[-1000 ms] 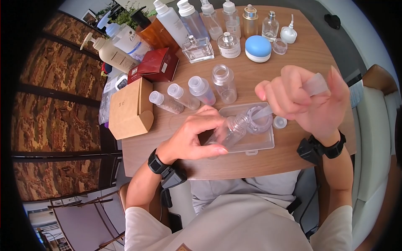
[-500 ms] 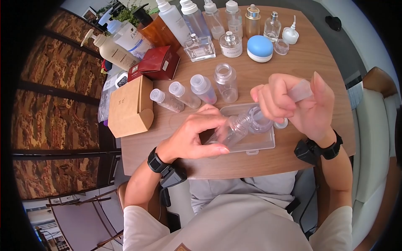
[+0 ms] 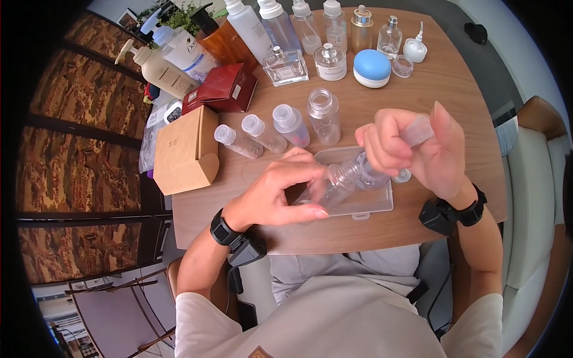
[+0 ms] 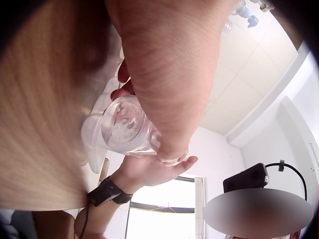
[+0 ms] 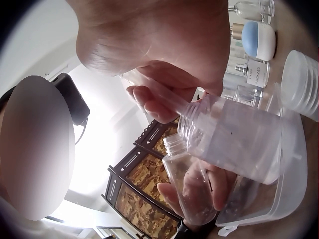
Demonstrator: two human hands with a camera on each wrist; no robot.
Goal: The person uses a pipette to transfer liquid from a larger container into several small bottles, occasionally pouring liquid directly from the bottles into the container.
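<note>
In the head view my left hand [image 3: 277, 191] grips a clear open bottle [image 3: 334, 186] that leans to the right, thumb and fingers around its body. My right hand [image 3: 415, 154] holds a translucent plastic stick [image 3: 418, 132] whose wide end shows beyond the palm. Its narrow end is hidden in the head view; the right wrist view shows it reaching into the threaded mouth of a wide clear jar [image 5: 239, 139]. That jar stands in a clear shallow tray [image 3: 385, 206], right beside the mouth of the held bottle [image 5: 187, 184].
A small screw cap [image 3: 403, 176] lies right of the tray. Behind stand an open clear bottle [image 3: 325, 119] and several capped small bottles [image 3: 290, 126]. Further back are a blue-topped jar [image 3: 371, 67], perfume and pump bottles. A brown carton [image 3: 186, 152] and red box [image 3: 224, 89] sit left.
My right hand has moved left and slightly down with the stick, bringing it over the jar. The left hand and its bottle have stayed nearly still.
</note>
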